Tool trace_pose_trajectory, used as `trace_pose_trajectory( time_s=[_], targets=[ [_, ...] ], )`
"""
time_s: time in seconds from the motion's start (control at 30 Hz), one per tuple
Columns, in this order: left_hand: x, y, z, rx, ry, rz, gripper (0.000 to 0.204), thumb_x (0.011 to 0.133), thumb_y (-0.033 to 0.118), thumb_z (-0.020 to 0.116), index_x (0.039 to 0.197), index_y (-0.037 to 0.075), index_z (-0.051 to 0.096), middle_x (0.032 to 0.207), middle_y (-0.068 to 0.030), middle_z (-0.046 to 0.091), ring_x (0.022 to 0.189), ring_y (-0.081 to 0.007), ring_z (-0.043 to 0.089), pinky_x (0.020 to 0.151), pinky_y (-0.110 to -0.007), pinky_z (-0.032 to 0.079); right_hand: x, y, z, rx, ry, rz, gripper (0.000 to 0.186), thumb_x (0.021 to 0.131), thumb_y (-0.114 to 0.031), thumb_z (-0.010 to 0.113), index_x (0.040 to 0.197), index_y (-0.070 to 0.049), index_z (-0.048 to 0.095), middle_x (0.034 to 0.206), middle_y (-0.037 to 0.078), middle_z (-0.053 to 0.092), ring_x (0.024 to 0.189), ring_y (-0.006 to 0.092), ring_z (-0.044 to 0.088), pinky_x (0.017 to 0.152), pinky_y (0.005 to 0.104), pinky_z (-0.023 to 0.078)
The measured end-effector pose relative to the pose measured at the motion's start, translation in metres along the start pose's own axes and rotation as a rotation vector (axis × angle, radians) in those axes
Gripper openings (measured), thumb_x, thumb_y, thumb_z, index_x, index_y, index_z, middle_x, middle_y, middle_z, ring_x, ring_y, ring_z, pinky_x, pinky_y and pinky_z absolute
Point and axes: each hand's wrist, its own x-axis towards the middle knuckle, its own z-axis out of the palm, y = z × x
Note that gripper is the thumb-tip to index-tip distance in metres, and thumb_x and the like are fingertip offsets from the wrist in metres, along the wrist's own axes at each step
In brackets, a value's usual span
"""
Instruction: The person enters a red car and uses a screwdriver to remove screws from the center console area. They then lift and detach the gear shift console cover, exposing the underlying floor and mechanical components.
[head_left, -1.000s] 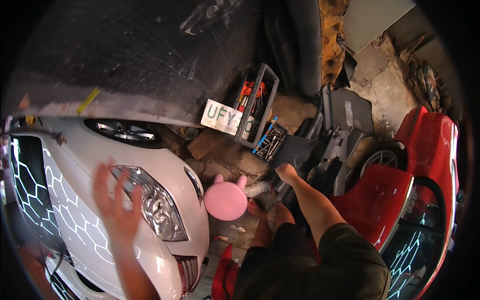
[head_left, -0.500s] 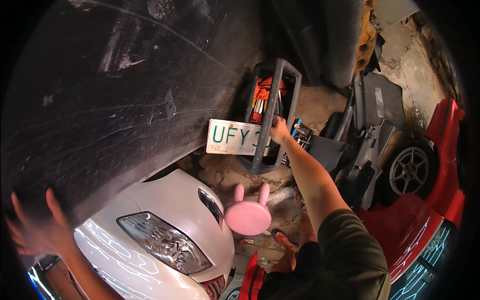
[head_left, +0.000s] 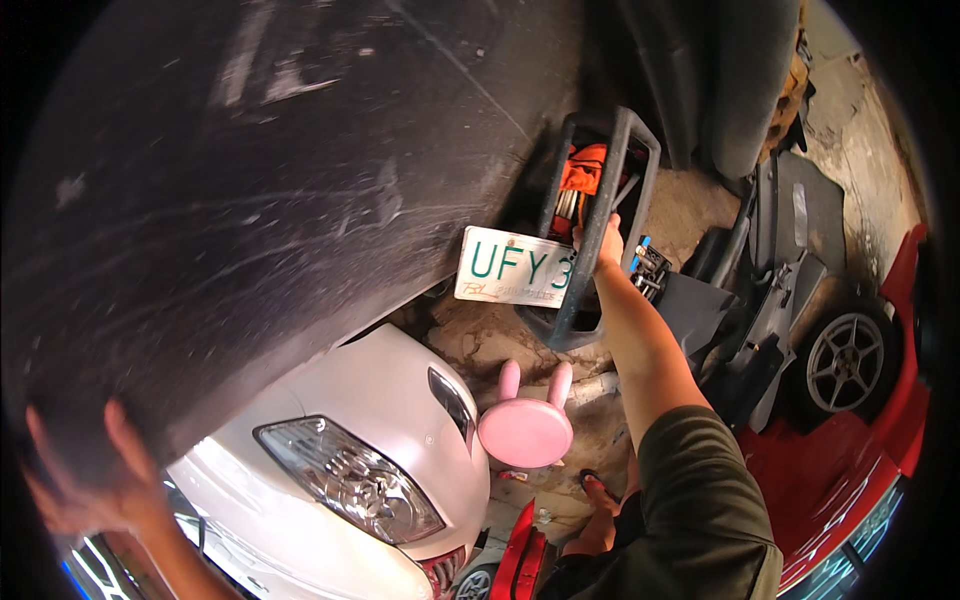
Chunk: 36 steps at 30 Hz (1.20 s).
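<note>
My right hand (head_left: 606,240) is closed around the long bar of a dark grey plastic tool container (head_left: 574,310), which holds orange cloth (head_left: 582,168) and metal tools. A white license plate (head_left: 510,280) with green characters sits against the container's left side. At the lower left, my left hand (head_left: 100,470) has its fingers spread against the lower part of a large scuffed black panel (head_left: 280,150); whether it presses on the panel is unclear. Beside the container's right side is a socket set (head_left: 650,272), partly hidden by my right arm.
A white car front (head_left: 400,470) fills the lower left. A pink stool with ear shapes (head_left: 525,430) stands beside it. Black trim pieces (head_left: 700,325), a wheel (head_left: 845,360) and red car bodywork (head_left: 830,470) lie to the right. A dark seat-like piece (head_left: 750,80) stands at the top.
My right hand has moved up from the black trim to the container's bar. My left hand has moved from over the headlight leftward to the black panel. The view has shifted.
</note>
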Motion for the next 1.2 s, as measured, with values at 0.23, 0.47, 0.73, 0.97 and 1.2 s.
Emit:
trace_pose_trajectory(
  time_s=[0.23,0.47,0.73,0.97,1.2],
  targets=[
    [0.002,0.007,-0.012,-0.521,-0.14,-0.201,0.07,0.083,0.076,0.063,0.143,0.041,0.058,0.169,-0.0005,0.028,0.158,-0.0363,0.012,0.117,-0.071,0.0,-0.15,0.015,-0.072,0.74,-0.13,0.227,0.049,0.084,-0.009,0.069,0.132,-0.007,0.061,0.12,0.013,0.071,0.112,0.0285,0.067,0.1,0.04,0.051],
    [-0.019,0.023,-0.147,-1.199,-0.198,-0.446,0.073,0.09,0.054,0.067,0.151,0.018,0.048,0.161,-0.0155,0.037,0.154,-0.0415,0.023,0.118,-0.075,0.011,-0.328,0.166,-0.191,0.27,-0.267,-0.107,0.062,0.091,-0.009,0.069,0.143,-0.004,0.036,0.101,0.017,0.061,0.083,0.0234,0.057,0.076,0.0422,0.048],
    [-0.291,0.148,-0.455,-1.586,-1.269,-0.308,0.073,0.08,0.047,0.076,0.141,0.014,0.056,0.139,-0.0186,0.056,0.135,-0.0415,0.049,0.11,-0.073,0.031,-0.495,0.181,-0.219,-0.01,-0.758,-0.073,0.03,0.104,-0.027,0.056,0.088,-0.004,0.063,0.056,0.005,0.052,0.04,0.0175,0.051,0.038,0.036,0.041],
    [-0.427,0.168,-0.601,-1.79,-1.971,-0.245,0.063,0.083,0.058,0.072,0.13,0.016,0.07,0.136,-0.011,0.067,0.13,-0.0335,0.06,0.1,-0.075,0.039,-0.602,0.058,-0.154,-0.094,-0.754,-0.861,0.052,0.102,-0.039,0.062,0.076,0.006,0.061,0.056,0.012,0.054,0.052,0.0193,0.057,0.054,0.0391,0.043],
    [-0.432,0.124,-0.653,-1.737,-2.21,-0.564,0.065,0.092,0.059,0.064,0.135,0.011,0.067,0.139,-0.0124,0.065,0.131,-0.0341,0.058,0.112,-0.053,0.042,-0.802,-0.037,-0.167,-0.036,-1.427,-1.027,0.041,0.108,-0.036,0.054,0.091,-0.001,0.065,0.065,0.004,0.062,0.048,0.0068,0.046,0.047,0.0258,0.037]
  ],
)
